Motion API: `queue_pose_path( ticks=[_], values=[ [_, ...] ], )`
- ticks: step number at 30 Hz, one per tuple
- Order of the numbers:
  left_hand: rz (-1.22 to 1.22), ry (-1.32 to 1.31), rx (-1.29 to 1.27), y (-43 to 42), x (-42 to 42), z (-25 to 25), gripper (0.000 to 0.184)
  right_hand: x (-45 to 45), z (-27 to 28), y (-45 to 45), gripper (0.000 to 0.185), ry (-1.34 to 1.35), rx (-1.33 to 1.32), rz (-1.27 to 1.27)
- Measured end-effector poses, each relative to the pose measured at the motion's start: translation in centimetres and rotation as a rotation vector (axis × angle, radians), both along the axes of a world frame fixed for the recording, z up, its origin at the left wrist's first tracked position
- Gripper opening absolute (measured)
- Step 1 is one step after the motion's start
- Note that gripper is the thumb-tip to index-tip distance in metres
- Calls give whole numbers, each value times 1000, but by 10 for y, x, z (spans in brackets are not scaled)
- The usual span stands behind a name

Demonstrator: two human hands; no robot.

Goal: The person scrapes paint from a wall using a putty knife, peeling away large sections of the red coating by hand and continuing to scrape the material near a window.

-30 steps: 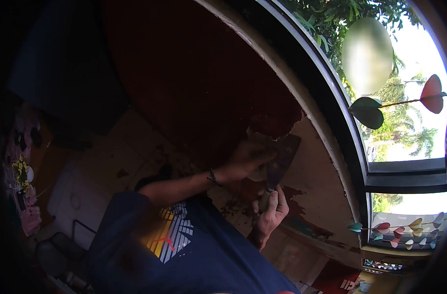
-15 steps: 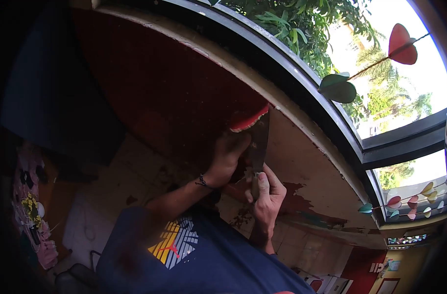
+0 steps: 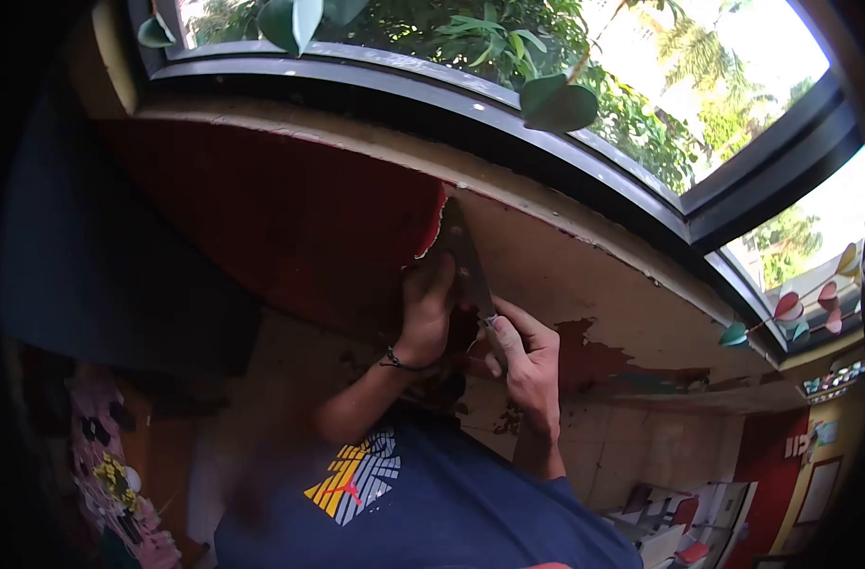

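Note:
My right hand [image 3: 530, 360] is closed round the handle of a metal scraper [image 3: 467, 266]. The blade points up along the torn edge of a red paint layer [image 3: 290, 209] on the wall, just below the window ledge. Left of the blade, my left hand [image 3: 427, 308], with a dark bracelet at its wrist, is closed at the lower part of the loosened paint edge; its fingertips are partly hidden. Bare beige wall [image 3: 546, 275] shows to the right of the blade.
A dark window frame [image 3: 584, 180] curves above the wall, with heart-shaped garland pieces [image 3: 558, 102] hanging before it. Red paint remnants [image 3: 593, 360] lie lower right. Pink cloth with yellow flowers [image 3: 115, 474] is lower left; white furniture [image 3: 679, 522] stands lower right.
The view has swung, bringing more window into sight. The scraper blade has tilted leftward beside the paint edge, and the bare wall looks brighter. Both hands stay close together at the paint.

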State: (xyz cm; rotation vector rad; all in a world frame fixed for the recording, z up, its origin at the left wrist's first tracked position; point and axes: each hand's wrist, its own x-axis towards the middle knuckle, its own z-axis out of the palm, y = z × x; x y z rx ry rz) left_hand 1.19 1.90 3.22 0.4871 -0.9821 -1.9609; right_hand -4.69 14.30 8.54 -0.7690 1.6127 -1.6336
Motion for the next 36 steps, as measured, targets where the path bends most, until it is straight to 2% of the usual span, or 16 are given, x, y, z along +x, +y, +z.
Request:
queue_pose_path(
  ticks=[3,7,9,11,13,15,16,20,23,25,27,29,30,33,35,36],
  values=[
    [-88,13,-98,-1,-3,-2,37,-2,-5,10,37,12,-104,75],
    [-168,27,-125,-1,-4,-4,36,-3,-1,12,41,89,-51,48],
    [-99,115,60,1,-5,3,30,-3,-5,0,42,331,-81,62],
    [-104,168,74,0,-5,1,30,5,-1,-2,42,357,-58,54],
    [-88,222,77,-4,-2,-4,29,10,-3,-5,41,538,-155,6],
    [-200,107,9,-5,0,-15,30,7,-10,1,40,517,-132,-16],
    [-233,155,43,-7,-2,-18,29,9,-10,-2,39,468,-123,-18],
    [-61,152,18,-13,-3,-15,30,6,-12,-13,37,438,-110,-7],
    [-151,173,-22,-12,1,-23,32,7,-21,-9,36,382,-79,-51],
    [-214,61,-36,-10,0,-20,34,10,-22,-8,36,352,-93,-47],
    [-215,121,4,-11,-1,-14,34,9,-20,-15,36,334,-85,-43],
    [70,136,221,-12,-3,11,35,13,-18,-30,36,381,-99,-22],
    [-25,183,80,-27,6,-14,34,13,-18,-30,36,385,-93,-16],
    [-75,148,-8,-32,15,-26,28,16,-19,-31,37,456,-91,4],
    [-141,61,54,-22,15,-16,28,10,-26,-18,38,265,-49,1],
    [-194,39,29,-19,14,-21,29,7,-26,-13,37,267,-39,5]
  ],
)
